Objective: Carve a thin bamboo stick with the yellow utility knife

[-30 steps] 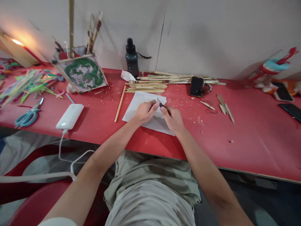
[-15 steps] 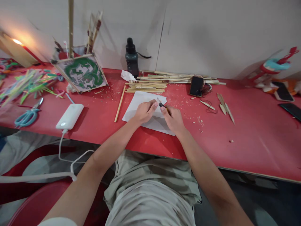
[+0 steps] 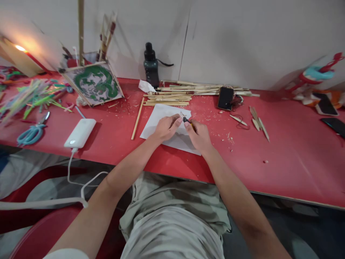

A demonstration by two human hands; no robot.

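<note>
My right hand (image 3: 199, 136) is closed around a utility knife (image 3: 186, 120) with a black and yellow handle, its tip towards my left hand. My left hand (image 3: 167, 127) is closed in a pinch just beside the blade end; whatever sits between its fingers is too small and hidden to name. Both hands are over a white sheet of paper (image 3: 151, 120) on the red table. Small pale shavings lie near the knife tip. Behind the paper is a stack of thin bamboo sticks (image 3: 168, 100), and a single stick (image 3: 137, 118) lies left of the sheet.
A black bottle (image 3: 151, 70) stands at the wall, with a small black device (image 3: 225, 98) right of it. Pointed wooden pieces (image 3: 263, 128) lie at right. Leftward are a white power bank (image 3: 80, 133), blue-handled scissors (image 3: 31, 135), a dragon-picture holder (image 3: 94, 84) and a lit candle (image 3: 35, 59).
The knife tip and my right hand have shifted very slightly. My left hand stays in its pinch, and the things on the table keep their places.
</note>
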